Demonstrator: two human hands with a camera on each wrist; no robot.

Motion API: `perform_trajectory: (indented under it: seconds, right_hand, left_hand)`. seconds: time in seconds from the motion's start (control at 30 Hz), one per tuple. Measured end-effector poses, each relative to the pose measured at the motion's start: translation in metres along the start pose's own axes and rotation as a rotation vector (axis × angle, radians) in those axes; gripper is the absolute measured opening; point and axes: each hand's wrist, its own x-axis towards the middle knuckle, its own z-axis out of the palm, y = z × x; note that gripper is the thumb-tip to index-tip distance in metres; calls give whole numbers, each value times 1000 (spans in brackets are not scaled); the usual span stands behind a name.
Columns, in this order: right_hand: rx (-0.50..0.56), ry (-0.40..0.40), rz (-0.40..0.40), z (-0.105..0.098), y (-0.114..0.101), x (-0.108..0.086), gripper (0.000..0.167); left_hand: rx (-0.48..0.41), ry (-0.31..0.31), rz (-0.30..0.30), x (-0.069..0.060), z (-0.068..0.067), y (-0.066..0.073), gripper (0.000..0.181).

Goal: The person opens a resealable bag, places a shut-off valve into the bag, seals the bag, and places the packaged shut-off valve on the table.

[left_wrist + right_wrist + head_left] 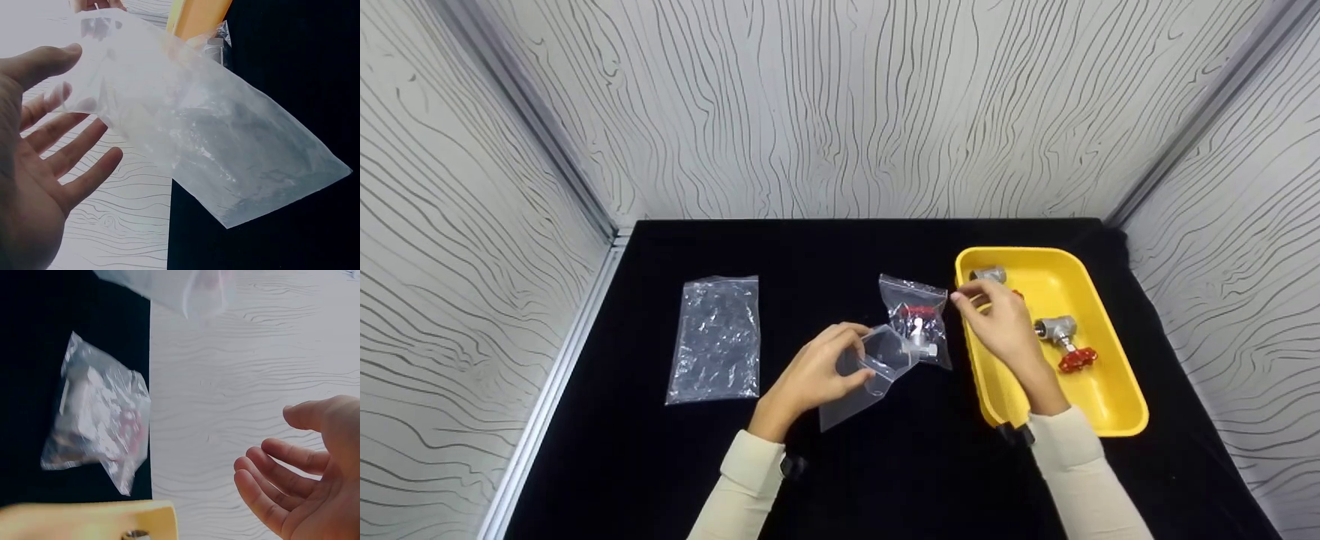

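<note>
My left hand [817,367] holds a clear zip-lock bag [885,360] near its mouth, which gapes between thumb and fingers. In the left wrist view the bag [225,152] hangs away from the hand and looks flat, with nothing visible inside. My right hand [1001,322] is over the left rim of a yellow tray [1117,390], its fingers loosely bent around nothing. Two metal valves lie in the tray: one [1057,328] with a red handwheel, and another [988,274] partly hidden by the right hand. Between the hands lies a bagged valve [919,315] with a red handwheel.
A flat clear zip-lock bag [716,341] lies at the left on the black cloth [825,255]. Wood-grain patterned panels [840,112] enclose the back and both sides. A metal rail [562,375] runs along the left edge.
</note>
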Motion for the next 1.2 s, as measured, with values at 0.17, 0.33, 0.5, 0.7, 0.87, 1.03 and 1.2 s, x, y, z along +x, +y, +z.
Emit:
perform_trajectory:
  seconds: [0.17,0.33,0.5,0.7,0.87,1.03,1.2]
  right_hand:
    - [-50,17,-15,-9,7,11,27]
    - [-77,49,-45,-15,15,19,23]
    - [-128,37,-32,-21,24,25,26]
    - [-184,-21,35,-29,32,31,36]
    - [-234,-44,63,-33,41,39,42]
    - [-257,-60,77,-32,50,46,48]
    - [-276,-71,87,-31,59,51,52]
  left_hand:
    - [-14,-18,-17,-1,0,0,28]
    - [-14,-28,-29,-2,1,-1,27]
    - [-7,-28,-39,-3,2,-3,27]
    - [-16,-10,-23,-5,1,-5,27]
    - [-9,-12,-21,-6,1,-7,27]
    - [-7,-18,-34,-6,1,-8,27]
    - [-12,-19,-38,-6,2,-8,27]
